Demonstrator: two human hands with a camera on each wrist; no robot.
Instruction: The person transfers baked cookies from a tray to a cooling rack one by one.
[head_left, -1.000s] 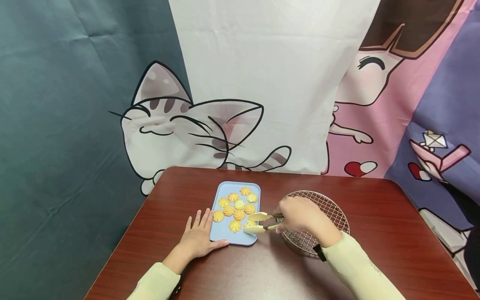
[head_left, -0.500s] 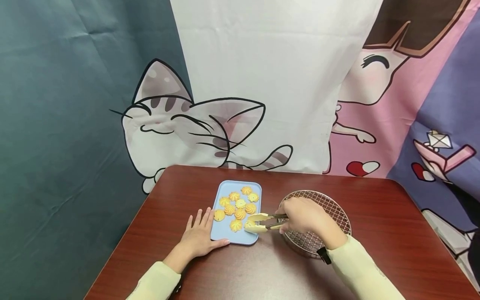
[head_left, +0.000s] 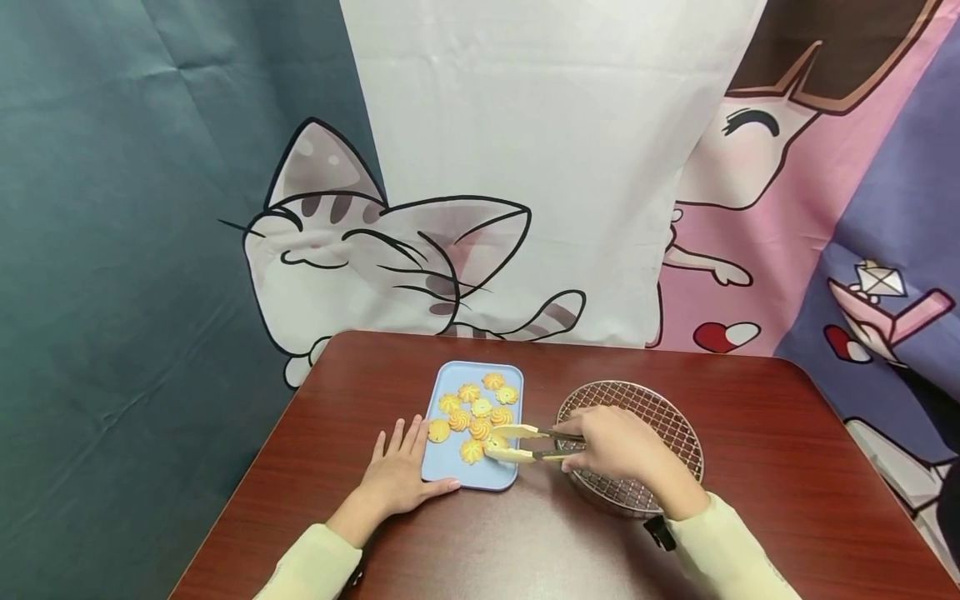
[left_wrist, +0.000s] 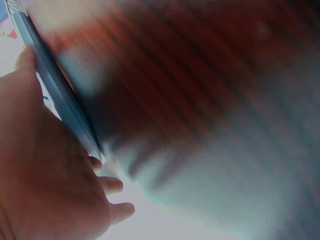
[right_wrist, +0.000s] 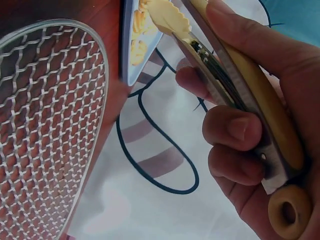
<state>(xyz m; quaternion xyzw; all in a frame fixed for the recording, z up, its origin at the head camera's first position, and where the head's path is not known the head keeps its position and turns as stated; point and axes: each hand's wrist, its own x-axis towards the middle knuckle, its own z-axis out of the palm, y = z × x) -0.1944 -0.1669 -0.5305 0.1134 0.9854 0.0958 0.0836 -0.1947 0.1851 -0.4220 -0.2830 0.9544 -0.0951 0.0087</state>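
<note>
A light blue tray (head_left: 450, 471) bears several golden piped cookies (head_left: 469, 392). My left hand (head_left: 393, 479) lies with fingers spread at the tray's left edge, the thumb along its near corner. In the left wrist view the left hand (left_wrist: 45, 160) touches the tray's side (left_wrist: 62, 92). My right hand (head_left: 618, 446) holds tongs (head_left: 528, 456) with cream-coloured tips, fingers wrapped round the handles. The tong tips are apart, low at the tray's right side, around one cookie (head_left: 495, 442); whether they touch it I cannot tell. The right wrist view shows the right hand (right_wrist: 250, 115) gripping the tongs (right_wrist: 272, 107).
A round wire-mesh rack (head_left: 667, 417) sits to the tray's right, partly beneath my right hand and forearm. Everything stands on a reddish-brown wooden table (head_left: 772, 467). Behind the far edge hangs a cloth backdrop (head_left: 480, 275) with cartoon figures.
My right hand has drawn slightly right and toward me, with more of the tong handles showing. The tong tips have shifted a little left over the cookie. My left hand stays in place.
</note>
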